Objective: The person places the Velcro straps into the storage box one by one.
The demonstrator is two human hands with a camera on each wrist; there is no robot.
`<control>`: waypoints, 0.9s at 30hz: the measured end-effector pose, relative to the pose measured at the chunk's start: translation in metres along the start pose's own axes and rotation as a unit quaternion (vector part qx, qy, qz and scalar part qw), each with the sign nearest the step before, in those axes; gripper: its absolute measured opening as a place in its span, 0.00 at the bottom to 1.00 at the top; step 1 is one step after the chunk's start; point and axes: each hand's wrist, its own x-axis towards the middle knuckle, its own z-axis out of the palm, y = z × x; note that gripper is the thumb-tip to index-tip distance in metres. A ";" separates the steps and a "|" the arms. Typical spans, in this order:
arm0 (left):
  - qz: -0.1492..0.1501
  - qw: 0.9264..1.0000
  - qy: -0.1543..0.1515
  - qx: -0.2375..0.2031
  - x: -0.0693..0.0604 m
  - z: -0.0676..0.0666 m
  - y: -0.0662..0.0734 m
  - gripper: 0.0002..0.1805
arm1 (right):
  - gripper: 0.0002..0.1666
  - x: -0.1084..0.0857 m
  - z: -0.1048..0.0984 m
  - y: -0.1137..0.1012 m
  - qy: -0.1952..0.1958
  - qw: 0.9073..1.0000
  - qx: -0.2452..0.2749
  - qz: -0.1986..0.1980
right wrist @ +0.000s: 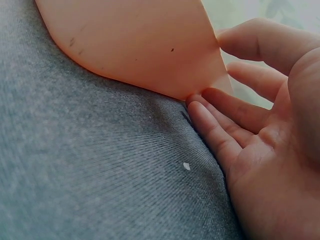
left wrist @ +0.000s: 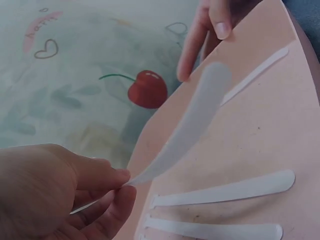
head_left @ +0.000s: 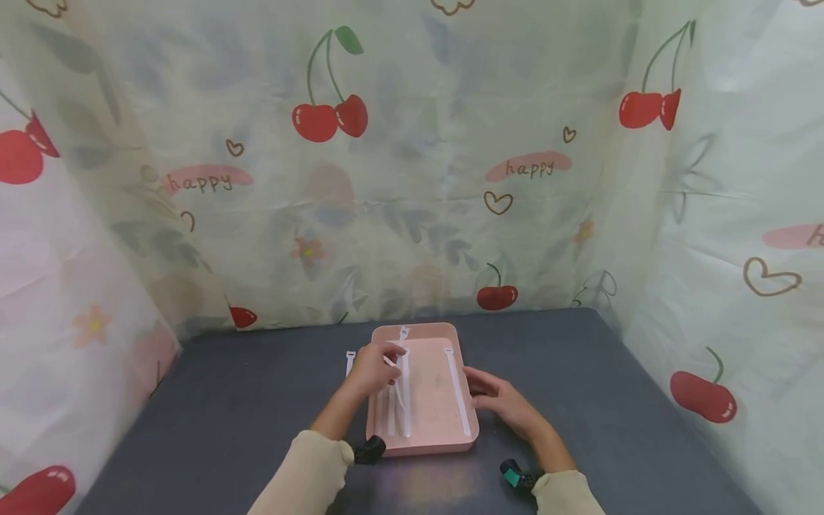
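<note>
My left hand [head_left: 372, 370] pinches a white strap [left wrist: 195, 122] between thumb and fingertips, above the left side of a shallow pink tray [head_left: 430, 400]. The strap's wide rounded end curves up free in the left wrist view. Several similar straps lie lengthwise in the tray, one of them a right-hand strap [head_left: 458, 393] with a small buckle-like head at its far end. Against the tray's right outer wall, the fingers of my right hand [head_left: 505, 406] rest loosely extended; the right wrist view shows them touching the wall [right wrist: 150, 60].
Left of the tray, another white strap [head_left: 350, 363] lies on the dark grey table [head_left: 257, 400], partly covered by my left hand. A tiny white scrap [right wrist: 186, 166] is on the cloth near my right hand. A cherry-printed curtain [head_left: 412, 179] encloses the back and sides.
</note>
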 end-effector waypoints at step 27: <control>-0.012 0.984 -0.069 0.166 0.010 0.058 0.007 0.22 | 0.37 0.000 0.000 0.003 0.001 1.000 -0.004 0.001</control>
